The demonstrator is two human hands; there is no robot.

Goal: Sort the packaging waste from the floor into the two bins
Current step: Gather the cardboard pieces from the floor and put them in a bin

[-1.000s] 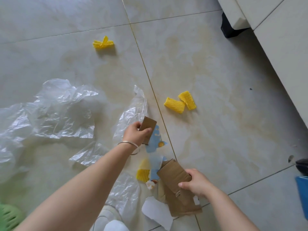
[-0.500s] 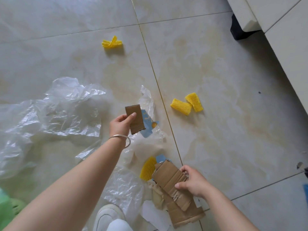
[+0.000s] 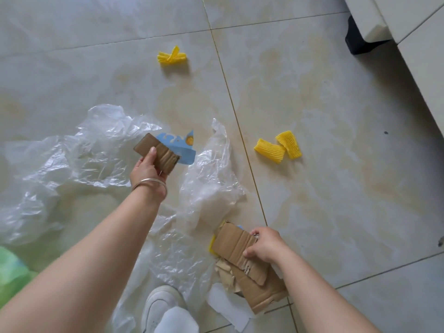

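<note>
Crinkled clear plastic sheets point(image 3: 79, 159) sprawl across the glossy tile. The right hand point(image 3: 265, 245) grips torn corrugated cardboard point(image 3: 240, 254) low over the floor; the left hand point(image 3: 147, 168) pinches a smaller blue-printed cardboard scrap point(image 3: 163, 152). Ribbed yellow foam nets point(image 3: 278, 147) lie apart.

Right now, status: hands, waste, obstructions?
Left hand grips blue-printed cardboard scrap. Right hand holds cardboard stack. Plastic film, yellow foam nets remain on floor.

Cardboard scraps point(image 3: 157, 155), plastic film point(image 3: 101, 150), yellow foam point(image 3: 270, 150) litter floor.
</note>
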